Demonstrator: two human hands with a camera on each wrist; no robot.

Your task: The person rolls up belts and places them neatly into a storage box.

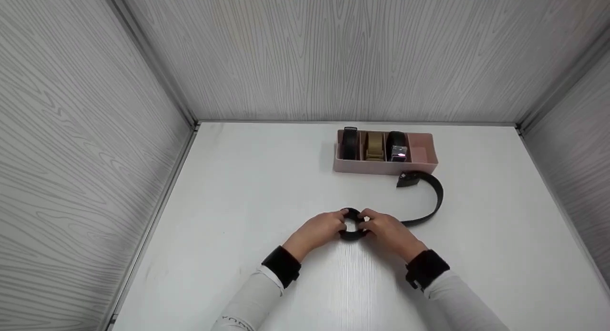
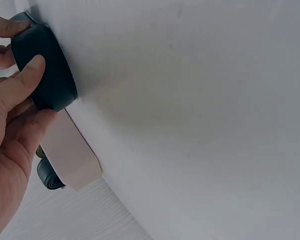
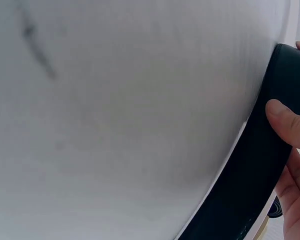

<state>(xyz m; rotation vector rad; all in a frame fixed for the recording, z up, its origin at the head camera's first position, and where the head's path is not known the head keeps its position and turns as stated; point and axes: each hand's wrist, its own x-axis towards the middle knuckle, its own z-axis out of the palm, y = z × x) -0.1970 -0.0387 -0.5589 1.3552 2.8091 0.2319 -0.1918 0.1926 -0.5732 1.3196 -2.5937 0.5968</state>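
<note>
A black belt [image 1: 439, 192] stands on edge on the white table, its near end rolled into a loose ring with an open centre. The rest curves out to the right and back to its dark buckle [image 1: 407, 180]. My left hand [image 1: 320, 230] grips the ring's left side, with the thumb flat on the belt's outer face in the left wrist view. On the other side my right hand [image 1: 391, 232] pinches the ring where the tail leaves it. In the right wrist view, that thumb presses the strap [image 3: 240, 170].
Behind the hands sits a pink divided box [image 1: 376, 168]. It holds a rolled black belt [image 1: 350, 145], a tan belt [image 1: 375, 145] and another black belt with a shiny buckle [image 1: 398, 153]. The loose buckle lies just before its front wall. Wood-grain panels [image 1: 305, 59] enclose the table.
</note>
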